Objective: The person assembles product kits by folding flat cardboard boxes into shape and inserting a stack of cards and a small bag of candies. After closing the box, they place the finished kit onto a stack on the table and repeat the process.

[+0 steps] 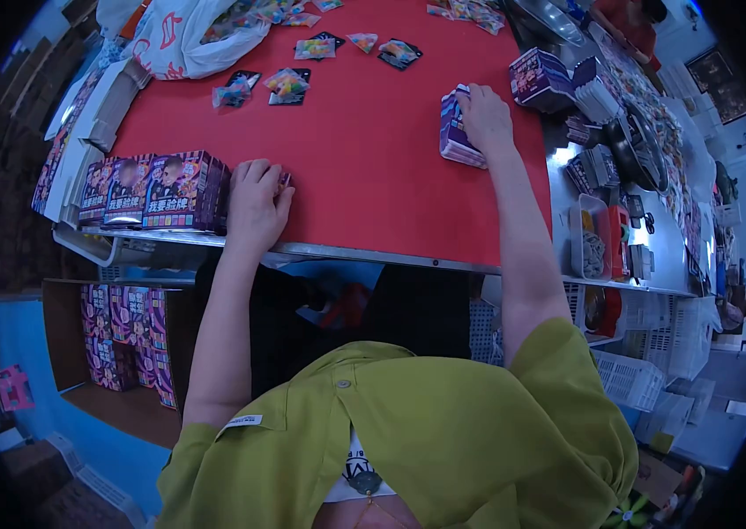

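Printed purple boxes stand in a row at the left front of the red table. Against the right end of that row rests my left hand, its fingers bent over a small purple item that is mostly hidden. Farther right, my right hand has its fingers on top of a stack of purple and white packs lying on the table. Small clear bags of colourful candy on dark cards lie scattered at the back of the table.
White plastic bag at the back left. Purple boxes, a metal bowl and a plastic bin are on the right-hand surface. An open carton holds boxes below left. Another person is at the back right.
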Motion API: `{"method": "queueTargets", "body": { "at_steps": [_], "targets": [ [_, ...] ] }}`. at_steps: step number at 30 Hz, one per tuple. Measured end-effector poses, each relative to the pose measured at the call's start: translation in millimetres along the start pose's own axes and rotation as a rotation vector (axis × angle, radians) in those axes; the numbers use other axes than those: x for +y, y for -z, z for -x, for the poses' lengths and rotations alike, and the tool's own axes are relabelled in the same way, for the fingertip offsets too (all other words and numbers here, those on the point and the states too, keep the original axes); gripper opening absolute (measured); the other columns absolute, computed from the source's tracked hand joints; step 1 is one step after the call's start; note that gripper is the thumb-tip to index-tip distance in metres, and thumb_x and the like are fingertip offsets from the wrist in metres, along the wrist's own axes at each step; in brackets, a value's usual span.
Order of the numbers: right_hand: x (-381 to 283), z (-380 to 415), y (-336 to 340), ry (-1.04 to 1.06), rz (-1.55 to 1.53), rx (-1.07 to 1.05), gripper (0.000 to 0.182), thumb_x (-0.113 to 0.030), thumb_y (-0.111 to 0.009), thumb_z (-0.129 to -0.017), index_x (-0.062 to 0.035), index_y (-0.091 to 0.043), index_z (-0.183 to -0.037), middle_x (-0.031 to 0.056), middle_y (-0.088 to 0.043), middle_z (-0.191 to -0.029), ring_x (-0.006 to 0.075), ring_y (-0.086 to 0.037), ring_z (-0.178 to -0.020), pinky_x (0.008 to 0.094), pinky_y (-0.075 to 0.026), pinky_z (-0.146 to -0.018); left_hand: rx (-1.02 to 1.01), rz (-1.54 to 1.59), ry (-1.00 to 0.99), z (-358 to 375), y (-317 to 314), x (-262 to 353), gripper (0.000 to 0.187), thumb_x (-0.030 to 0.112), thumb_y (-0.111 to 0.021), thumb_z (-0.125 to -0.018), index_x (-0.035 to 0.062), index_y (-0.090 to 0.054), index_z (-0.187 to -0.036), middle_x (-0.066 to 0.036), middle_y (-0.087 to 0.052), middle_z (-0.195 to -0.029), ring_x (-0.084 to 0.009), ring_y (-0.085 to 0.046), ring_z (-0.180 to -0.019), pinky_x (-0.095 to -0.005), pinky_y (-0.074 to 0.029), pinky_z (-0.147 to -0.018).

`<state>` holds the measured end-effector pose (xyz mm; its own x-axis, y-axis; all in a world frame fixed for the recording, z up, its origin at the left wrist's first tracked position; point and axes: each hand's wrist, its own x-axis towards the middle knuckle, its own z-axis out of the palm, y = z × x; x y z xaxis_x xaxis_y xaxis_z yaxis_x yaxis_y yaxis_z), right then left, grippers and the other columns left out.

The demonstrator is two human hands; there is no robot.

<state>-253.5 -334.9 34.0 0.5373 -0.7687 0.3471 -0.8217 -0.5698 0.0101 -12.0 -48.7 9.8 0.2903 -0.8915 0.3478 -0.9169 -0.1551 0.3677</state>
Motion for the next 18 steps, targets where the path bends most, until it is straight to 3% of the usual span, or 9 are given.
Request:
{"method": "queueTargets", "body": {
  "at_steps": [6,9,11,12,13,14,15,17,18],
  "targets": [
    [-3.0,5.0,-1.8,0.084,0.16,0.283,0.028,-0.029,-0.052,-0.093,-0.0045,-0.06,-0.102,0.0108,-0.058,-0.097,0.0257,-0.057,-0.093,0.0401,-0.044,-0.083,0.038,-0.043,0.056,5.8,-5.0,10.0,0.043,0.018,-0.065,-0.084,-0.0018,-0.054,-0.12,-0.019,-0.052,-0.124,-0.0355,-0.043,-0.124,-0.0437,-0.037,-0.104],
    [-10.9,5.7,24.6,0.15,0.124,0.439,0.024,-0.027,-0.057,-0.09,-0.0044,-0.061,-0.096,0.0097,-0.058,-0.093,0.0247,-0.057,-0.089,0.0403,-0.045,-0.08,0.159,-0.043,-0.076,-0.5,-1.0,31.4,0.049,0.019,-0.066,-0.084,-0.0004,-0.05,-0.126,-0.017,-0.051,-0.129,-0.0338,-0.041,-0.127,-0.0433,-0.036,-0.104],
    [-35.2,11.6,45.0,0.209,0.041,0.502,0.023,-0.026,-0.06,-0.088,-0.0043,-0.062,-0.094,0.0091,-0.057,-0.09,0.0243,-0.057,-0.085,0.0393,-0.046,-0.075,-0.014,0.755,0.046,-9.2,7.3,60.4,0.064,0.022,-0.07,-0.082,0.0003,-0.04,-0.134,-0.018,-0.05,-0.13,-0.0308,-0.043,-0.127,-0.0427,-0.036,-0.105],
    [-55.4,20.4,55.6,0.246,-0.275,0.483,0.022,-0.025,-0.061,-0.087,-0.0038,-0.062,-0.093,0.0092,-0.056,-0.088,0.0244,-0.058,-0.082,0.0379,-0.046,-0.071,-0.011,0.753,0.064,-13.8,3.5,71.2,0.064,0.022,-0.07,-0.082,0.0003,-0.04,-0.134,-0.018,-0.05,-0.13,-0.0308,-0.043,-0.127,-0.0427,-0.036,-0.105],
    [-76.0,31.6,63.7,0.275,-0.592,0.457,0.021,-0.023,-0.063,-0.086,-0.0034,-0.061,-0.091,0.0093,-0.055,-0.086,0.0246,-0.058,-0.079,0.0365,-0.046,-0.067,-0.14,1.141,0.162,-21.2,-1.3,80.9,0.069,0.021,-0.073,-0.078,0.0001,-0.038,-0.134,-0.019,-0.051,-0.128,-0.0292,-0.047,-0.123,-0.0408,-0.04,-0.101],
    [-97.4,44.4,70.0,0.305,-0.703,0.428,0.021,-0.023,-0.064,-0.085,-0.0031,-0.061,-0.092,0.0099,-0.055,-0.085,0.0247,-0.059,-0.077,0.0355,-0.047,-0.064,-0.267,1.527,0.256,-25.1,-1.7,85.4,0.074,0.021,-0.076,-0.075,0.0,-0.037,-0.134,-0.02,-0.052,-0.126,-0.0275,-0.051,-0.119,-0.039,-0.044,-0.098],
    [-117.1,57.3,75.6,0.338,-0.815,0.399,0.021,-0.022,-0.065,-0.084,-0.0029,-0.062,-0.092,0.0104,-0.055,-0.085,0.0248,-0.059,-0.074,0.0345,-0.047,-0.062,-0.254,1.525,0.261,-23.5,2.8,85.8,0.074,0.021,-0.076,-0.075,0.0,-0.037,-0.134,-0.02,-0.052,-0.126,-0.0275,-0.051,-0.119,-0.039,-0.044,-0.098],
    [-142.9,79.2,83.8,0.331,-0.968,0.309,0.021,-0.022,-0.065,-0.084,-0.0028,-0.062,-0.092,0.0099,-0.055,-0.085,0.0244,-0.06,-0.075,0.0344,-0.048,-0.062,-0.663,1.868,0.413,-16.8,13.8,87.8,0.074,0.017,-0.078,-0.07,-0.0008,-0.038,-0.13,-0.018,-0.055,-0.118,-0.0241,-0.059,-0.107,-0.0362,-0.051,-0.087],
    [-149.0,86.0,83.1,0.306,-1.008,0.294,0.021,-0.019,-0.066,-0.083,-0.0015,-0.063,-0.094,0.009,-0.055,-0.084,0.022,-0.059,-0.072,0.0331,-0.049,-0.062,-0.587,1.878,0.433,-11.0,18.3,91.8,0.066,0.013,-0.077,-0.068,-0.0011,-0.043,-0.123,-0.014,-0.06,-0.107,-0.0214,-0.064,-0.093,-0.0353,-0.055,-0.079]
  ]
}}
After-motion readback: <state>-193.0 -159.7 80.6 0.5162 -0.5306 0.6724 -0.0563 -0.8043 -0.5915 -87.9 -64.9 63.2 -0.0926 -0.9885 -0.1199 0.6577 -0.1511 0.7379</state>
